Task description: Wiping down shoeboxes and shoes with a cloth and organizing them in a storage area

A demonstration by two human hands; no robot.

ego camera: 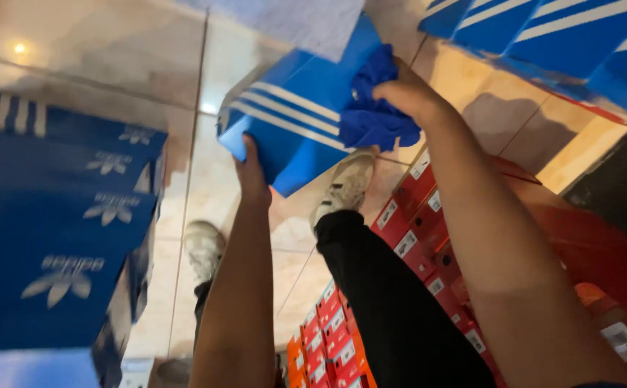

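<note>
While the left hand (252,169) grips the light, stiff shoebox (292,118) by its corner, the right hand (407,93) clutches a soft blue cloth (374,108) against it.

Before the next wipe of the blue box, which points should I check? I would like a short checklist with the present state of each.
1. Left hand grips the lower edge of the blue striped box: ok.
2. Right hand presses the blue cloth on the box side: ok.
3. Box is held clear of the tiled floor, tilted: ok.
4. Box lid is shut: cannot tell, a white sheet covers the top.
5. Feet have free floor; red boxes stand close beside the right leg: not ok.
6. Dirt remaining on the box: cannot tell.
</note>
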